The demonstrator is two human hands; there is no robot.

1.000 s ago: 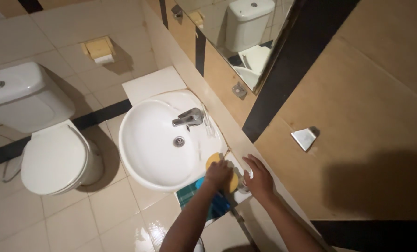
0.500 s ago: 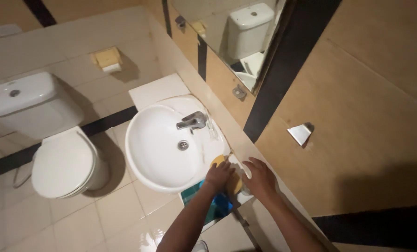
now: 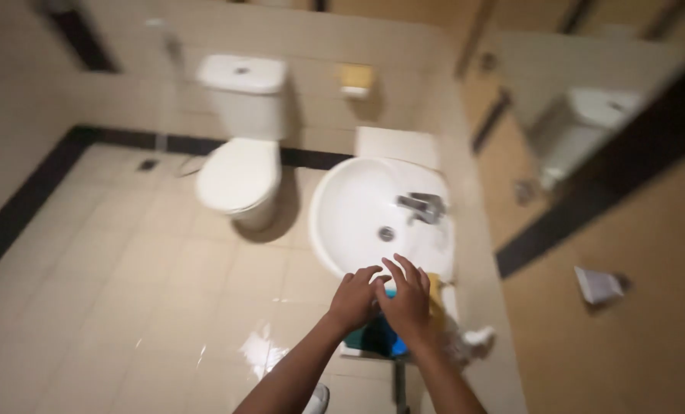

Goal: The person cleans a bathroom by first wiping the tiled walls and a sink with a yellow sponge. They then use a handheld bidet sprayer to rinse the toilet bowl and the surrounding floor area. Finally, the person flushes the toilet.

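Note:
My left hand [image 3: 353,300] and my right hand [image 3: 405,300] are side by side and touching, just over the front rim of a round white washbasin [image 3: 350,222]. Both have their fingers spread and I see nothing in either. A yellow object [image 3: 435,294] lies on the counter right beside my right hand. Under both hands sits a blue and teal object [image 3: 378,337], partly hidden by them. The picture is blurred, so small details are unclear.
A metal tap [image 3: 423,207] stands at the basin's right side. A white toilet [image 3: 239,175] with its lid down is to the left, with a paper holder [image 3: 355,79] on the wall. A mirror [image 3: 588,130] hangs on the right wall. The wet tiled floor [image 3: 128,307] shines.
My left hand has come off the yellow object and both hands have drawn together at the basin's front rim. My view has swung to the left and now takes in more floor.

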